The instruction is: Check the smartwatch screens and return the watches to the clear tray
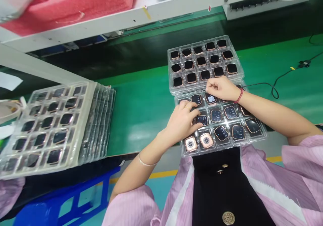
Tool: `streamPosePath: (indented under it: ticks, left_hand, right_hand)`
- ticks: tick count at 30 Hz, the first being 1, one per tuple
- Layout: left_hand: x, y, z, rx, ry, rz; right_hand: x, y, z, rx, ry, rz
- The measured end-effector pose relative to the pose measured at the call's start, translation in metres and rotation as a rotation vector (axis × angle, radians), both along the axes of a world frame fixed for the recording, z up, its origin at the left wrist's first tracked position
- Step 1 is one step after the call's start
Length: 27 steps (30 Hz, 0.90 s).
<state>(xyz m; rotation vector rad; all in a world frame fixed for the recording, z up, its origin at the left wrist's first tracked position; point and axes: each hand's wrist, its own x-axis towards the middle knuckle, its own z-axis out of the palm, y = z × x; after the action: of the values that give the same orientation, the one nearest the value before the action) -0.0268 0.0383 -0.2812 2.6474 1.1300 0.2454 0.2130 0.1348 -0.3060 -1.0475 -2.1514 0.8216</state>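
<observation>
A clear plastic tray of smartwatches lies before me, partly past the bench edge. My left hand rests over its left side, fingers apart, with thumb and fingertips around a lit smartwatch. My right hand is closed above the tray's far row; whatever its fingers pinch is hidden. Just under it, a smartwatch shows a QR code. Several other screens are lit with text. Two rose-gold watches lie back side up in the near row.
Behind stands another tray of dark-screened watches. A tall stack of filled trays is at the left. A black cable runs from the right towards my right wrist. A shelf with a red cloth crosses above the green bench.
</observation>
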Motion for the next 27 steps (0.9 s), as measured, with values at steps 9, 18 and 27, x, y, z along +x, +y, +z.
streamPosePath:
  ticks: [9,18,27]
  left_hand:
    - [-0.002,0.021,0.009,-0.127,-0.193,-0.022]
    - [0.008,0.006,-0.01,-0.024,-0.216,0.067]
    - [-0.017,-0.038,-0.009,-0.679,-0.68,-0.034]
  right_hand:
    - [0.01,-0.042,0.046,0.041,0.025,-0.03]
    - [-0.005,-0.15,0.044,0.107,-0.537,0.363]
    - [-0.009,-0.117,0.042,0.036,-0.22,0.094]
